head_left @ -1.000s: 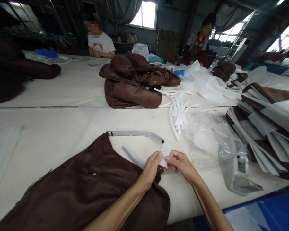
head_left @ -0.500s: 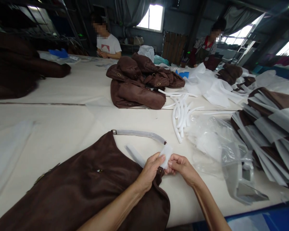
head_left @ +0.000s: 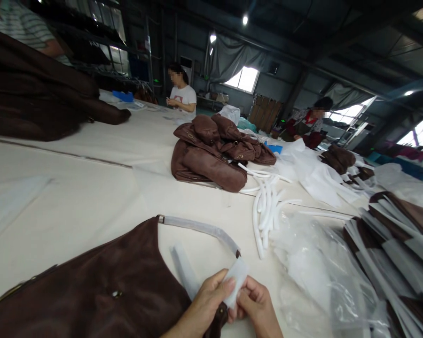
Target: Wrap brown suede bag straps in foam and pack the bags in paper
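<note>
A dark brown handbag (head_left: pixel 91 277) lies flat on the pale table in front of me. Its strap (head_left: pixel 197 225), mostly wrapped in whitish sheet, arches from a metal ring at the top corner round to my hands. My left hand (head_left: pixel 211 300) pinches a piece of white wrapping sheet (head_left: pixel 237 279) round the strap's near end, thumb on top. Just to the right, my right hand (head_left: pixel 255 305) is closed with its fingertips at the sheet's lower edge. Inside the strap's loop lies another whitish strip (head_left: pixel 183 267), partly behind my left hand.
Several stuffed brown bags (head_left: pixel 211 157) are heaped mid-table, with white foam rods (head_left: pixel 266 211) beside them. Clear plastic (head_left: pixel 317 263) and brown pieces stacked with white sheets (head_left: pixel 391 253) are at right. More brown bags (head_left: pixel 31 103) lie at left. Other people work behind the table.
The view has tilted up and swung, so the bag and my hands sit lower in it. Both hands keep hold of the sheet at the strap's end.
</note>
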Tool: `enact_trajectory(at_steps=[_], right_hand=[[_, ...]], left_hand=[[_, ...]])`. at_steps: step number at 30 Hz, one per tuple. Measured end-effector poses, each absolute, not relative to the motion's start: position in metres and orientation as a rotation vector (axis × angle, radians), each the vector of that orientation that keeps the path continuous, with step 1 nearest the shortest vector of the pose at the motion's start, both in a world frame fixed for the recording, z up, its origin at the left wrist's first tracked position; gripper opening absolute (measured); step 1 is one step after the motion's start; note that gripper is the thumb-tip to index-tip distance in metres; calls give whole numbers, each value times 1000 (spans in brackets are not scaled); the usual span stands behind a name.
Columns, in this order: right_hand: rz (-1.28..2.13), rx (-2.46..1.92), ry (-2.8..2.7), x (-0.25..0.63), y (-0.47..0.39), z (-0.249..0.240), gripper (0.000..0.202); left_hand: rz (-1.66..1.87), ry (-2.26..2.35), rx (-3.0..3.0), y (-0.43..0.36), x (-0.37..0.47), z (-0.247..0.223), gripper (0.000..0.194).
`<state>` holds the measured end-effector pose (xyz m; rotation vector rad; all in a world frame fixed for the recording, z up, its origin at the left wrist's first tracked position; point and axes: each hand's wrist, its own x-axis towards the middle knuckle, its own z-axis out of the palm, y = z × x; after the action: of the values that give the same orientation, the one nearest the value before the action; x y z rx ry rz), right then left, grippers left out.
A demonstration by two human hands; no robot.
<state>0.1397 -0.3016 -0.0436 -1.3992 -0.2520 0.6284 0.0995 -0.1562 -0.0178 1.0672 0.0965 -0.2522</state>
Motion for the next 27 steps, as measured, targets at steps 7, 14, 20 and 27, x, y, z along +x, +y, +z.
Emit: enact_trajectory(at_steps=[7, 14, 20, 27], right_hand=[[623, -1338, -174, 139, -293, -64, 51], [553, -1417, -38, 139, -283, -58, 31], [684, -1388, -179, 143, -292, -48, 42], [761, -1024, -223, 140, -302, -35, 36]], left_hand=[[-295, 67, 1085, -157, 107, -40, 54], [-322, 77, 1058, -159, 107, -44, 54], [-339, 105, 1029, -164, 108, -44, 69], [-320, 125, 1083, -164, 107, -39, 74]])
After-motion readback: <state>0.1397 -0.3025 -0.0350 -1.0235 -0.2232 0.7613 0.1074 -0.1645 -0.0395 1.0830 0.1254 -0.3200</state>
